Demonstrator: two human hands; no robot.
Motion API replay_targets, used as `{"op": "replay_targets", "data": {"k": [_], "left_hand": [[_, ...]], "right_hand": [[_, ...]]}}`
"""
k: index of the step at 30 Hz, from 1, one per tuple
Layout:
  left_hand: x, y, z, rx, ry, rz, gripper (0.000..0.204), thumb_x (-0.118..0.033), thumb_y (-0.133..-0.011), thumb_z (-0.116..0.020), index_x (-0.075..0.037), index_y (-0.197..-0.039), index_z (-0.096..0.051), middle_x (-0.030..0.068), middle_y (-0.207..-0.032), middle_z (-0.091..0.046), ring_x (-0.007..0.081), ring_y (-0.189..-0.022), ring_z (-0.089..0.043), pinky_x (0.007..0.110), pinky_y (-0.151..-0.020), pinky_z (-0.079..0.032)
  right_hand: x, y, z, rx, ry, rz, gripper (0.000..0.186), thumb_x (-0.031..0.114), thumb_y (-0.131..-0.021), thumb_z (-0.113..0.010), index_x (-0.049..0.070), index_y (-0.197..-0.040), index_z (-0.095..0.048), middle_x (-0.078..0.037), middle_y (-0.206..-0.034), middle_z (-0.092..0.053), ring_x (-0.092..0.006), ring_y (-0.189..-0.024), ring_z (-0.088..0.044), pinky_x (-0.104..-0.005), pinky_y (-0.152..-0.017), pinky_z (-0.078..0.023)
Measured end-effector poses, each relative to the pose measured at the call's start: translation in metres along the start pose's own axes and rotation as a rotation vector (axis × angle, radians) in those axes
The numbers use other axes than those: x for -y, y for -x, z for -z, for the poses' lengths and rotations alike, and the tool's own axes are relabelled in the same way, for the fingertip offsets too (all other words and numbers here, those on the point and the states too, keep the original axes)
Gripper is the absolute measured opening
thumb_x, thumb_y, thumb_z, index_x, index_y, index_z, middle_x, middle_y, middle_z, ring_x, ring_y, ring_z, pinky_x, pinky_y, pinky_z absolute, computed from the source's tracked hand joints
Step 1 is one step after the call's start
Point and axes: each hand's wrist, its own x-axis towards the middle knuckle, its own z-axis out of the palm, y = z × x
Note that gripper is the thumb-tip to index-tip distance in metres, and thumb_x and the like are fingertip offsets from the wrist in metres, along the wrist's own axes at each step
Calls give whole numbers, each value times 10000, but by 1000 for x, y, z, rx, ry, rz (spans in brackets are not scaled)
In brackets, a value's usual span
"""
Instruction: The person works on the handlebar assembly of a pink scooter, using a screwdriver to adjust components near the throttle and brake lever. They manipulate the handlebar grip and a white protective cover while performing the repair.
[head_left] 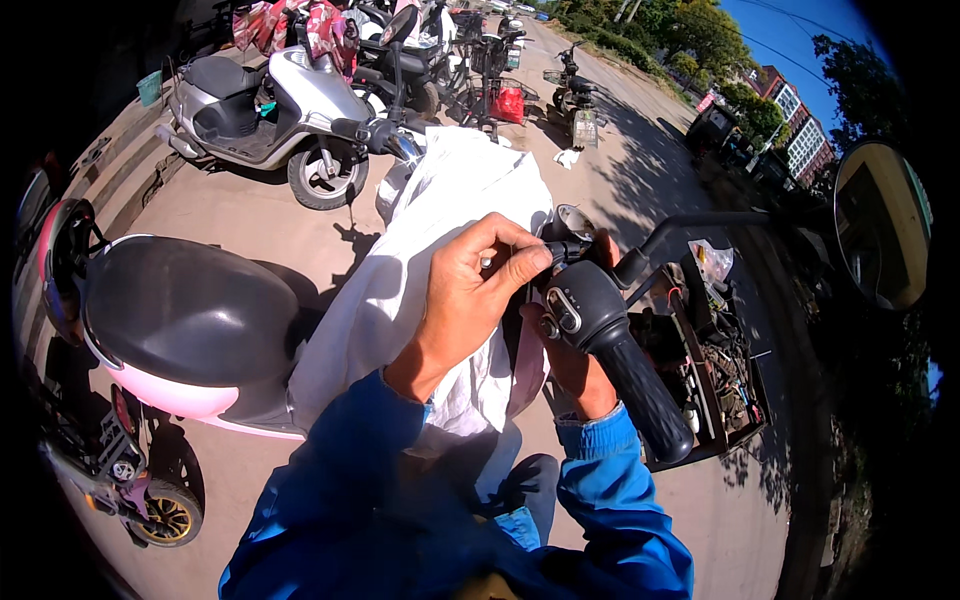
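Note:
A black handlebar grip (645,385) and its switch housing (583,305) are in front of me, on a scooter with a pink-trimmed black seat (190,305). At the inner end of the housing, my left hand (470,285) is closed, thumb and forefinger pinched together by a small black clamp (568,252). A small shiny spot shows among its fingers; what they hold is hidden. My right hand (580,375) reaches up behind the housing, which covers most of its fingers. White cloth (450,190) drapes over the scooter's front and lies under my left wrist.
A mirror (880,225) on a black stalk juts out at the right. Below it, an open box (725,400) holds jumbled tools and parts. A silver scooter (270,115) and several other bikes are parked at the back. Another wheel (165,512) stands at the lower left.

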Motion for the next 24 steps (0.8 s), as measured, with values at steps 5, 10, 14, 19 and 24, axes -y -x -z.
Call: {"op": "replay_targets", "data": {"k": [5,10,14,19,24], "left_hand": [[-1,-8,9,100,18,15,115,-77,-947,-765,6,-998,-704,38,-914,-706,68,-845,-641,233,-755,-524],[2,-9,9,92,56,15,98,-48,-934,-767,7,-986,-704,34,-909,-712,69,-854,-644,240,-752,-526],[6,-9,11,92,91,10,114,-57,-933,-776,10,-986,-701,20,-907,-704,42,-810,-608,216,-698,-496],[4,-14,17,157,26,5,115,-66,-933,-781,8,-973,-703,14,-875,-697,26,-775,-577,201,-659,-469],[-1,-14,18,142,-18,-24,112,-73,-926,-791,2,-944,-710,11,-851,-694,24,-751,-560,204,-644,-457]], "right_hand": [[-1,1,-19,-74,-41,62,882,-52,-875,-766,34,-1603,-276,-117,-1275,-619,-198,-1124,-651,-346,-991,-549],[-15,-3,-27,-199,238,304,798,-72,-899,-738,30,-1586,-346,-128,-1291,-603,-195,-1129,-624,-348,-992,-530],[-22,-7,-36,-295,-68,151,794,-85,-907,-726,35,-1587,-334,-136,-1317,-588,-217,-1170,-611,-366,-1017,-517],[-26,-10,-44,-232,-16,296,847,-68,-922,-725,48,-1614,-251,-155,-1366,-567,-244,-1249,-593,-383,-1074,-487],[-29,-14,-39,-249,260,339,828,-50,-935,-725,53,-1612,-260,-163,-1364,-564,-247,-1234,-597,-386,-1065,-494]]}}
